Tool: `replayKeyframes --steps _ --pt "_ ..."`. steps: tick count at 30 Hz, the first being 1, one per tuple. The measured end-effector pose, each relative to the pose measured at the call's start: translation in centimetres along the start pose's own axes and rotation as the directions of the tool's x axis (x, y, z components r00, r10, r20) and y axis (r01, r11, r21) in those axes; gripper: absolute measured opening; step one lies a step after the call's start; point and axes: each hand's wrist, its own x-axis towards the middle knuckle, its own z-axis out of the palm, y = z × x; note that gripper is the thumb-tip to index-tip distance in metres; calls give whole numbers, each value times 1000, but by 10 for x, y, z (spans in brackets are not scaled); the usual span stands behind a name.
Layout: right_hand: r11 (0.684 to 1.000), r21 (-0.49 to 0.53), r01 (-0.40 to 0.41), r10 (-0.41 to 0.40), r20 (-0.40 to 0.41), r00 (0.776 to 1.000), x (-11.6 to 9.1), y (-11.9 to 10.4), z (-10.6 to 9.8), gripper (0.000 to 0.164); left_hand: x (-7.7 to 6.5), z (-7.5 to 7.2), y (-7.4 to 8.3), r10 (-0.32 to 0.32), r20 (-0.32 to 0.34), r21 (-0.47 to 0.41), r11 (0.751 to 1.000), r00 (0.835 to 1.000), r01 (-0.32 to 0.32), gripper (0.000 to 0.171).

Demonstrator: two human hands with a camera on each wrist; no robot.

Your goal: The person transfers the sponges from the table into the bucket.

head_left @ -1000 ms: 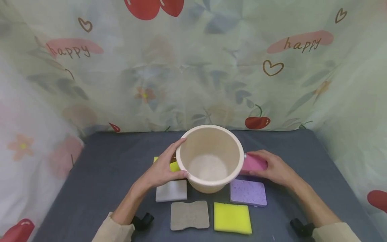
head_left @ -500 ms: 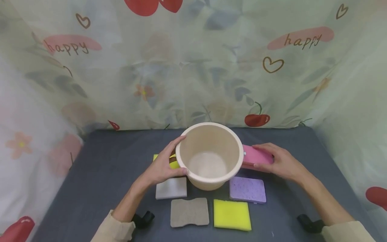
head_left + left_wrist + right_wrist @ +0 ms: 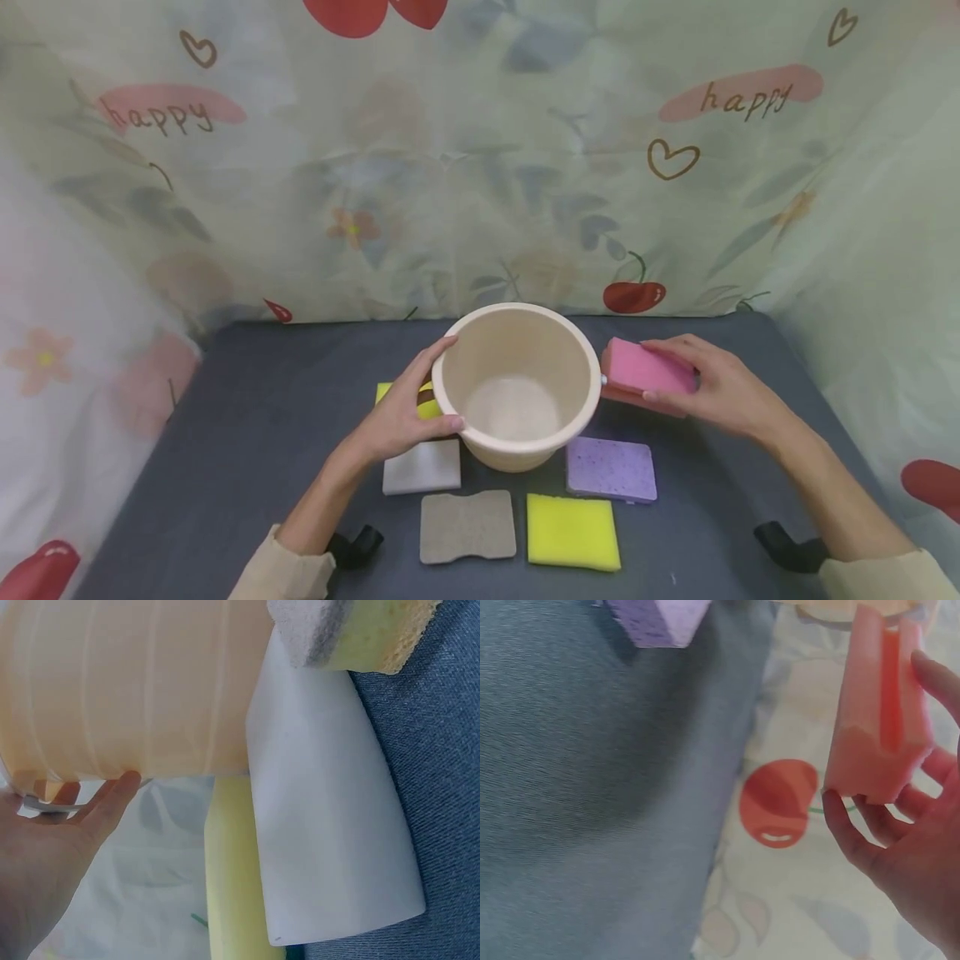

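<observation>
A cream plastic bucket (image 3: pixel 512 460) stands mid-table with its opening facing up, and its inside shows bare. My left hand (image 3: pixel 405 417) grips its left side, thumb and a fingertip at the rim; in the left wrist view, fingers (image 3: pixel 112 806) curl by the bucket's handle. To the bucket's right, my right hand (image 3: pixel 716 387) holds a pink sponge (image 3: pixel 648 367) by its near end, thumb on one side and fingers on the other. The right wrist view shows a lengthwise groove in the pink sponge (image 3: pixel 877 712), raised above the table.
A white sponge (image 3: pixel 423 469), a grey waisted sponge (image 3: pixel 467 527), a yellow sponge (image 3: pixel 573 533) and a purple speckled sponge (image 3: pixel 611 469) lie before the bucket. Another yellow piece (image 3: pixel 429 408) shows partly behind my left hand. Patterned curtain (image 3: pixel 450 208) encloses the dark tabletop (image 3: pixel 285 383).
My right hand has moved the pink sponge to the right and upward, away from beside the bucket. My left hand keeps its grip on the bucket, which stays in place.
</observation>
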Motion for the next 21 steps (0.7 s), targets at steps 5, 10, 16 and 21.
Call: replayKeyframes --steps 5,10,16,21 --pt "1000 -16 26 -27 -8 1000 0 -8 -11 78 0 1 -2 -7 -5 -7 1000 1000 7 95" --pt "999 -18 41 -42 -19 999 1 -13 -19 78 0 2 -2 -9 -8 -15 1000 1000 9 95" --pt "993 -54 103 -105 -43 994 2 -17 -28 73 0 3 -2 -22 -11 -13 1000 1000 22 95" --pt "990 -58 127 -130 -54 990 2 -24 -35 72 -1 2 0 -8 -7 -6 1000 1000 8 96"
